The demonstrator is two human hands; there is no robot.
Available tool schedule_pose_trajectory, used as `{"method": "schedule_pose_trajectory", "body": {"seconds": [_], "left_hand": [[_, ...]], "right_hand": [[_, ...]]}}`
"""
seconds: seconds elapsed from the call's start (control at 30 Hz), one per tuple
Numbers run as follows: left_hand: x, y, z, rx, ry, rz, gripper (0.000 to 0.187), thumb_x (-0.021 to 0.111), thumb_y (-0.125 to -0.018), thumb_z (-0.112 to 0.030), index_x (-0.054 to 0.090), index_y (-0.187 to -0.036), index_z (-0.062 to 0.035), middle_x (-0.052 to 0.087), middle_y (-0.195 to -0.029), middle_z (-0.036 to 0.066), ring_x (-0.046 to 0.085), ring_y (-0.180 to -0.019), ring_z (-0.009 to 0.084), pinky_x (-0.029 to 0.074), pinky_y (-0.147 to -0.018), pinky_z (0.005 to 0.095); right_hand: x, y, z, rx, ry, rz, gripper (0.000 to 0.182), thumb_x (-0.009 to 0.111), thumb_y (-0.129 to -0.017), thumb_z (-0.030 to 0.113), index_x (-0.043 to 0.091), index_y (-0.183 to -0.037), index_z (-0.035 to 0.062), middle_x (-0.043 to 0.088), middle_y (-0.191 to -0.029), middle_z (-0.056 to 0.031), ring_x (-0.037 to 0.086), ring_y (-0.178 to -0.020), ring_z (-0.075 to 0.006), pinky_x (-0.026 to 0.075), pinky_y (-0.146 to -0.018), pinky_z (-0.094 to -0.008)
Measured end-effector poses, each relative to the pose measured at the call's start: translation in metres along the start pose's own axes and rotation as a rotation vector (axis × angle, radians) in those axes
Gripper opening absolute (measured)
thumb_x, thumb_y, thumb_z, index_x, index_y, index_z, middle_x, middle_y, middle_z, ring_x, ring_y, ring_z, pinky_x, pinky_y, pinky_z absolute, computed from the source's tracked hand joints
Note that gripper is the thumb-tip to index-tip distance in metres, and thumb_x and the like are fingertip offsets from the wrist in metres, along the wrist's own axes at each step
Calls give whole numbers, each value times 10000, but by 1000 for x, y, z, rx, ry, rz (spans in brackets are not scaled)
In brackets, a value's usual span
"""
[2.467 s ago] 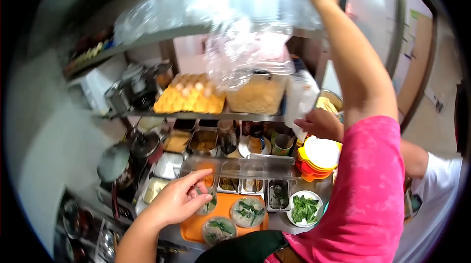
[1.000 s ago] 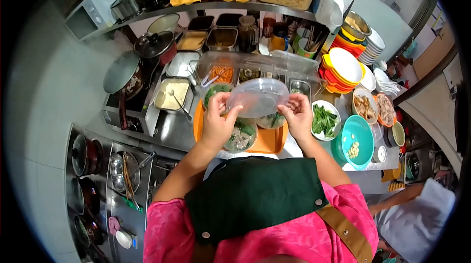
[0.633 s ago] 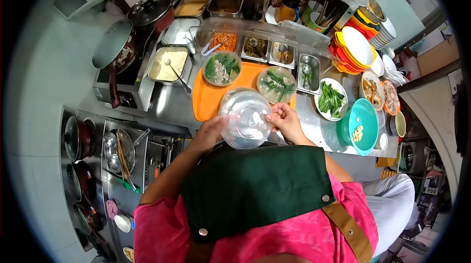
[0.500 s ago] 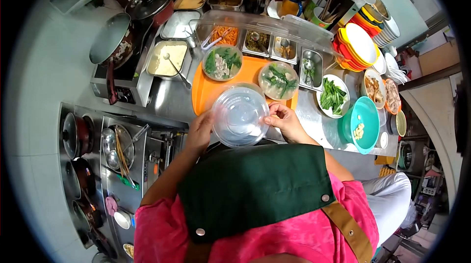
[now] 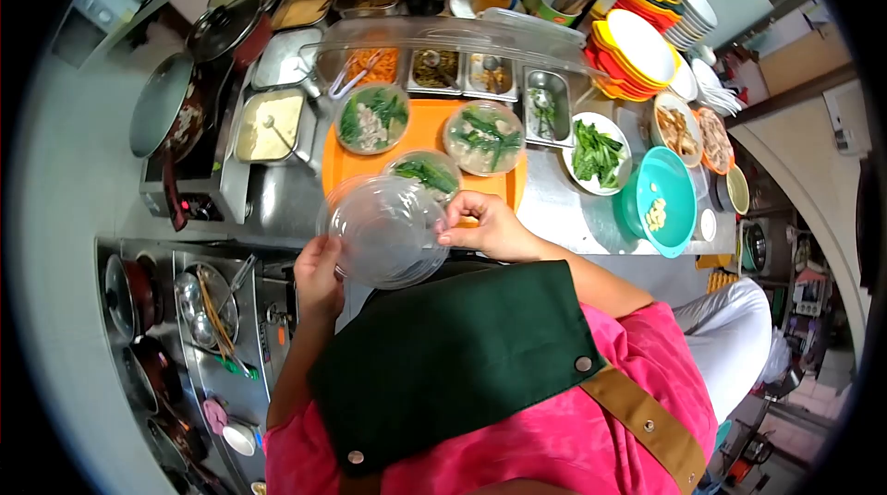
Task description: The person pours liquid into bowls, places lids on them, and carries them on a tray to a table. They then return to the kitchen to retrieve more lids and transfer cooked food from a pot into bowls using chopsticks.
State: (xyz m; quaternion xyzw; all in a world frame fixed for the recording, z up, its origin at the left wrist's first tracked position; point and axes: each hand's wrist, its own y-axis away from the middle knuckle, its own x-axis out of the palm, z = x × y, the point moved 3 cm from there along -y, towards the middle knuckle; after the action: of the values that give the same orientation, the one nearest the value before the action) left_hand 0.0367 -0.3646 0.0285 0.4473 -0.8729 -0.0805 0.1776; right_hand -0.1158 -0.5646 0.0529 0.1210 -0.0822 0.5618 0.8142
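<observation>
Between my two hands is a clear round plastic lid (image 5: 383, 235), held over the front edge of the orange tray (image 5: 351, 165). My left hand (image 5: 319, 271) pinches its left rim, and my right hand (image 5: 473, 225) pinches its right rim. Partly behind the lid, a container of greens (image 5: 427, 172) stands on the tray. Farther back on the tray are a container with greens and meat (image 5: 372, 118) at the left and another container of greens in broth (image 5: 484, 138) at the right. Whether the lid is one piece or several stacked ones cannot be made out.
Right of the tray stand a plate of greens (image 5: 597, 155) and a turquoise bowl (image 5: 660, 204). Metal trays of food and a clear raised cover (image 5: 453, 38) line the back. A pan (image 5: 166, 107) sits on the stove at the left.
The view has shifted, and the tray and counter items appear farther left. Both hands have moved the lid left and toward my body, uncovering part of the front container of greens.
</observation>
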Motion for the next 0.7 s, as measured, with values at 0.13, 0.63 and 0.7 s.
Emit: {"method": "schedule_pose_trajectory", "body": {"seconds": [0.13,0.63,0.7], "left_hand": [[3,4,6,-39,184,101,155,468,-858,-130,536,-903,2,563,-806,62,522,-720,116,422,-642,238],[-49,15,0,140,159,-4,356,468,-808,-19,396,-1157,-13,501,-1007,104,541,-790,157,456,-705,259],[-58,10,12,48,260,20,377,456,-796,-33,390,-1167,-9,507,-980,102,540,-782,167,451,-700,271]], "right_hand": [[3,-1,10,64,-80,89,213,616,-742,-22,495,-912,22,592,-793,-41,570,-767,-100,458,-709,-231],[-73,10,-50,125,-522,-376,145,515,-843,114,500,-979,68,550,-733,-20,456,-574,-79,376,-511,-202],[-72,6,-61,174,-449,-414,95,469,-873,142,509,-946,96,511,-715,15,385,-529,-55,329,-491,-188]]}}
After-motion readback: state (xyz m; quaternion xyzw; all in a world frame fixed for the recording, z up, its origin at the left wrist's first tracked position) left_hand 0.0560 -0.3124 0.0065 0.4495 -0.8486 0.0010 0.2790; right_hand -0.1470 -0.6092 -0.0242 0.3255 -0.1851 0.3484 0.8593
